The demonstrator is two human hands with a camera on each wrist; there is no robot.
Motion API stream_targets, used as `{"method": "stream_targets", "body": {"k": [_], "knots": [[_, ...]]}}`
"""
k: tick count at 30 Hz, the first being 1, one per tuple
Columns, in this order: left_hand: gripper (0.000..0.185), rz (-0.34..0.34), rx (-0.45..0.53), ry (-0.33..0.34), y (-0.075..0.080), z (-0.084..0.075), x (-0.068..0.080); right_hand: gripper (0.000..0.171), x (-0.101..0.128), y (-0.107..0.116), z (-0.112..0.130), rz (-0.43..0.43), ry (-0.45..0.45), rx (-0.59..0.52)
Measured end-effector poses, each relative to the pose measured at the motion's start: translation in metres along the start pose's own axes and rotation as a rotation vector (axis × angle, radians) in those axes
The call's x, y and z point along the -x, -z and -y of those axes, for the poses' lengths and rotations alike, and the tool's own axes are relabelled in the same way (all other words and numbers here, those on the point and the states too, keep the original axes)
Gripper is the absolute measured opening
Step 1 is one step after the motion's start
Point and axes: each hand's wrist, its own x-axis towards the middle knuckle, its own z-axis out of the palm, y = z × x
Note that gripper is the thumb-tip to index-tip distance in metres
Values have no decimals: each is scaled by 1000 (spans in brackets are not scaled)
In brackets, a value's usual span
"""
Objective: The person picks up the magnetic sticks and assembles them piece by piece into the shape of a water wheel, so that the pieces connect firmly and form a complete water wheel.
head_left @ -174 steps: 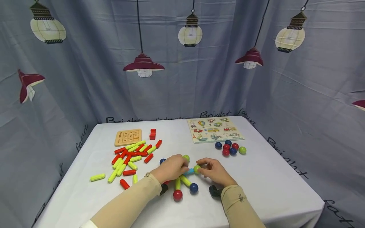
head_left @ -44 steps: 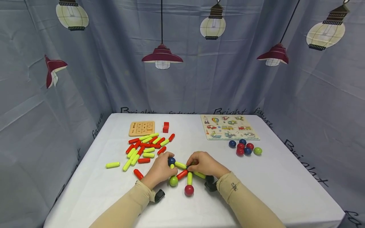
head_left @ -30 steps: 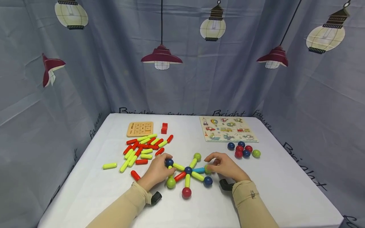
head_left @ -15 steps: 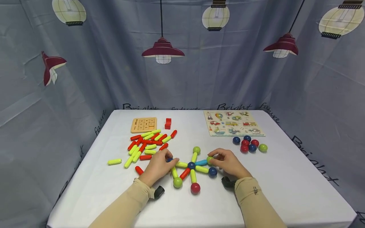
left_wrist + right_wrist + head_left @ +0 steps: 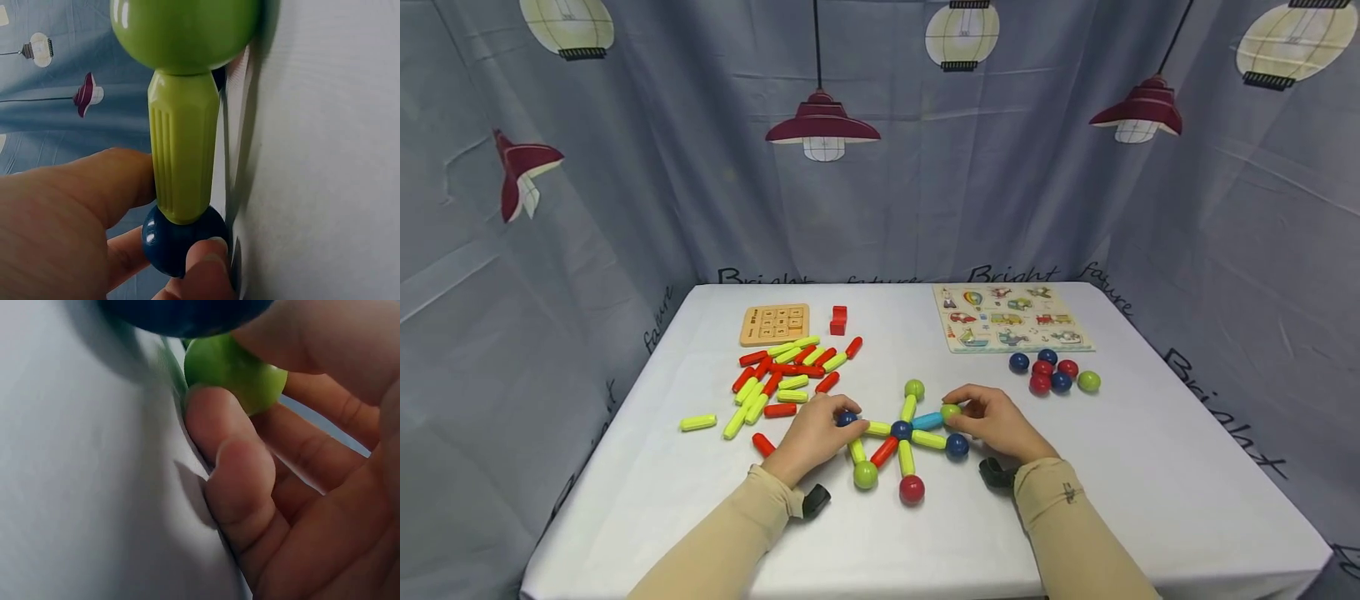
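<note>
A star of magnetic sticks and balls (image 5: 901,437) lies flat on the white table (image 5: 1150,492), built round a blue hub ball. My left hand (image 5: 817,431) pinches the blue ball (image 5: 847,417) at the star's left tip; in the left wrist view that blue ball (image 5: 181,240) sits between thumb and finger under a yellow-green stick (image 5: 181,144) and a green ball (image 5: 187,28). My right hand (image 5: 994,421) pinches the green ball (image 5: 951,411) on the light blue stick (image 5: 928,420); in the right wrist view the green ball (image 5: 234,372) lies between my fingers.
A heap of red and yellow-green sticks (image 5: 782,379) lies at the left. Loose red, blue and green balls (image 5: 1051,372) sit at the right. A wooden number board (image 5: 774,323), a red block (image 5: 838,319) and a picture puzzle board (image 5: 1011,317) lie at the back.
Both hands came off the star's middle and spread apart, the left to the blue tip ball and the right to the green tip ball. The camera view shifted slightly.
</note>
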Motion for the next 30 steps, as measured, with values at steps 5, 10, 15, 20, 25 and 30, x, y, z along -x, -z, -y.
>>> {"method": "stream_targets", "body": {"k": [5, 10, 15, 20, 25, 30], "knots": [[33, 6, -7, 3, 0, 0, 0, 31, 0, -1, 0, 15, 9, -29], [32, 12, -6, 8, 0, 0, 0, 32, 0, -2, 0, 9, 4, 14], [31, 9, -9, 17, 0, 0, -1, 35, -1, -2, 1, 7, -2, 40], [30, 11, -11, 30, 0, 0, -1, 44, 0, -1, 3, -18, -43, 54], [28, -1, -39, 32, 1, -1, 1, 41, 2, 1, 7, -55, -70, 54], [28, -1, -61, 20, 1, -3, 4, 34, 6, 5, 5, -27, -37, -23]]}}
